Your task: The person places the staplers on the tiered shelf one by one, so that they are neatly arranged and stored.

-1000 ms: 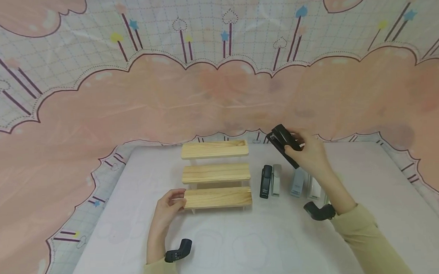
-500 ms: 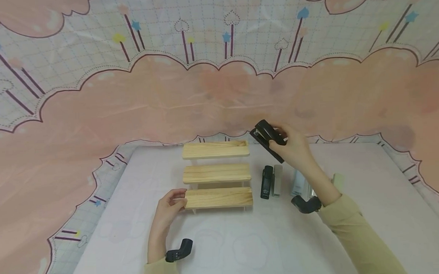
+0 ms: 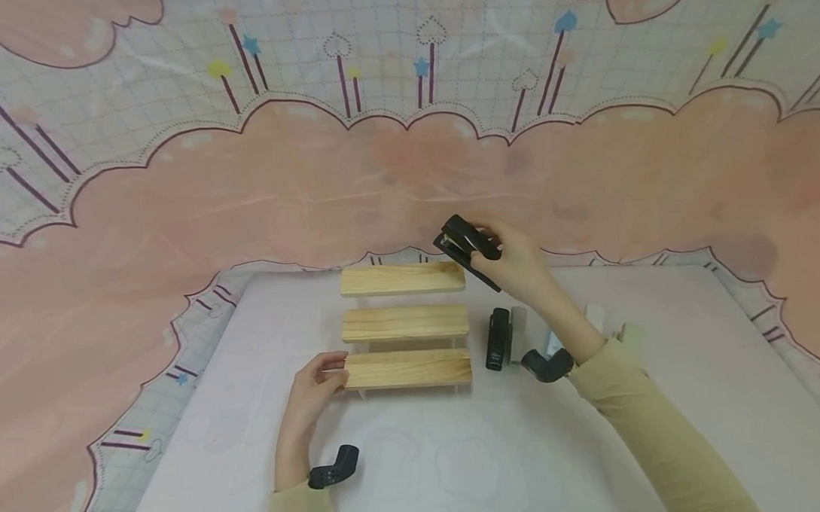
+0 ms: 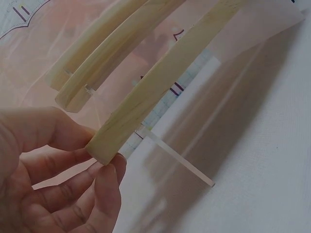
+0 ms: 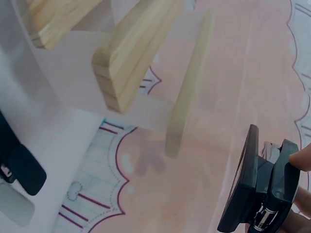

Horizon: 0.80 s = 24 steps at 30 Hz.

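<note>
A three-tier wooden stand (image 3: 407,370) with clear supports is on the white table. My left hand (image 3: 317,387) pinches the left end of its lowest board, thumb and fingers on the board's end (image 4: 109,141) in the left wrist view. In my right hand (image 3: 519,263) I grip a black stapler (image 3: 468,248), tilted in the air just right of the top board (image 3: 402,279). The right wrist view shows this stapler (image 5: 265,184) apart from the boards, with only some fingertips (image 5: 302,160) at the frame's right edge.
Right of the stand lie another black stapler (image 3: 498,339) and a grey one (image 3: 518,327). Farther right, partly behind my right forearm, are light-coloured items (image 3: 594,317) and a pale green one (image 3: 631,336). A patterned cloth backdrop (image 3: 312,184) rises behind the table.
My right hand has carried the black stapler left and slightly up, from above the staplers on the right to beside the top board. The left hand stays at the lowest board.
</note>
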Each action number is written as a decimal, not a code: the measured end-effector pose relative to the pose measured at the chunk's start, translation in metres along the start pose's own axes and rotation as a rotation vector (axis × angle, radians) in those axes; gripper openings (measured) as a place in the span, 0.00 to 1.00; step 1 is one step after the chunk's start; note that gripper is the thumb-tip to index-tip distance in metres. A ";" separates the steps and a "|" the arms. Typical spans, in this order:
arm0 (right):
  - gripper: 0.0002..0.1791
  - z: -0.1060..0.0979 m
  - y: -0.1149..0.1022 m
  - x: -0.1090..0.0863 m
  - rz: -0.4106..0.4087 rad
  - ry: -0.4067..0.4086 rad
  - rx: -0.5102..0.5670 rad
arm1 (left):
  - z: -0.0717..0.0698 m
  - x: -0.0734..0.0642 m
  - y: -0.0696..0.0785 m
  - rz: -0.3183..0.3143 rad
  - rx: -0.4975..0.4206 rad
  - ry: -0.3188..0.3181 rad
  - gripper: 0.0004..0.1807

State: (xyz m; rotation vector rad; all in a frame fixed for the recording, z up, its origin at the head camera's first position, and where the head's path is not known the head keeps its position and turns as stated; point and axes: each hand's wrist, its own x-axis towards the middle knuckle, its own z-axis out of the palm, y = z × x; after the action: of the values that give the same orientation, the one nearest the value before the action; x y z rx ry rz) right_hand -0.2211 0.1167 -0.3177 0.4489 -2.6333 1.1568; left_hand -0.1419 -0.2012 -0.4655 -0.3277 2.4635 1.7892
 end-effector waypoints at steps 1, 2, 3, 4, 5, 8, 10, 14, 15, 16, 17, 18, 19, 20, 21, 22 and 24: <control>0.28 0.002 -0.001 0.002 -0.016 -0.006 -0.003 | 0.000 0.000 0.000 0.000 -0.002 -0.001 0.21; 0.28 0.003 -0.003 0.005 -0.033 -0.009 -0.003 | 0.000 0.000 0.000 0.000 -0.003 -0.002 0.21; 0.28 0.005 -0.004 0.007 -0.048 -0.015 0.000 | -0.001 0.000 0.000 0.002 -0.002 -0.002 0.21; 0.28 0.006 -0.006 0.009 -0.057 -0.021 -0.001 | -0.001 0.000 0.001 -0.001 -0.001 -0.004 0.21; 0.28 0.008 -0.007 0.011 -0.066 -0.031 -0.001 | -0.001 0.000 0.001 0.000 0.000 -0.004 0.21; 0.28 0.012 -0.012 0.016 -0.080 -0.059 -0.001 | 0.000 0.000 0.001 -0.001 0.007 -0.001 0.21; 0.28 0.014 -0.014 0.020 -0.083 -0.081 -0.007 | 0.000 0.000 0.001 -0.002 0.008 0.003 0.21; 0.29 0.021 -0.021 0.028 -0.094 -0.136 0.006 | 0.000 -0.001 0.001 0.004 0.010 0.007 0.21; 0.30 0.023 -0.023 0.030 -0.101 -0.150 0.010 | 0.000 -0.001 0.001 0.003 0.010 0.008 0.21; 0.30 0.025 -0.025 0.032 -0.108 -0.163 0.014 | 0.000 -0.002 0.001 0.004 0.013 0.007 0.21; 0.30 0.026 -0.026 0.034 -0.117 -0.174 0.015 | 0.000 -0.002 0.001 0.004 0.015 0.007 0.21; 0.30 0.028 -0.028 0.036 -0.128 -0.183 0.018 | 0.000 -0.002 0.001 0.001 0.015 0.007 0.21; 0.30 0.030 -0.030 0.039 -0.140 -0.191 0.018 | 0.000 -0.002 0.001 -0.002 0.013 0.007 0.21; 0.29 0.031 -0.032 0.040 -0.152 -0.197 0.014 | 0.000 -0.002 0.002 -0.002 0.011 0.007 0.21; 0.29 0.032 -0.034 0.042 -0.163 -0.203 0.015 | 0.000 -0.002 0.002 0.001 0.010 0.008 0.21; 0.29 0.034 -0.035 0.044 -0.171 -0.211 0.017 | 0.000 -0.003 0.002 0.003 0.010 0.008 0.21; 0.28 0.036 -0.038 0.048 -0.183 -0.228 0.031 | 0.001 -0.003 0.002 0.006 0.004 0.007 0.20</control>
State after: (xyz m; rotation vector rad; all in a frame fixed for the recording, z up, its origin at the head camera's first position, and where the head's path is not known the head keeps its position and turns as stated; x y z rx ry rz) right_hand -0.2547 0.0567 -0.3001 0.8545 -2.6933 1.1503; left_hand -0.1397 -0.1996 -0.4629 -0.3270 2.4751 1.7887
